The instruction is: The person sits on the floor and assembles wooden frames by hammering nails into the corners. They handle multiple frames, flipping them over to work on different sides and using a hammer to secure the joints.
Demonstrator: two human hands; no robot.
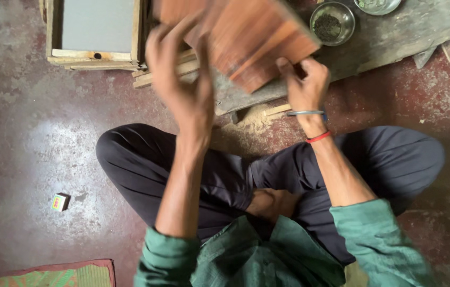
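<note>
I sit cross-legged on the floor and hold up a reddish-brown wooden block (251, 40) with grooved bands, blurred by motion. My left hand (180, 79) grips its left side with the fingers curled over the top edge. At the lower right corner of the block is my right hand (304, 82), pinching it; that wrist carries a metal bangle and a red thread. The block hangs above a worn grey work board (395, 37) that lies on the floor in front of my knees.
Two metal bowls (332, 22) with dark contents stand on the board at the top right. A wooden-framed tray (95, 32) sits at the top left. Sawdust (254, 119) lies by the board's edge. A small box (60, 202) rests on the floor at left, a mat (60, 273) at bottom left.
</note>
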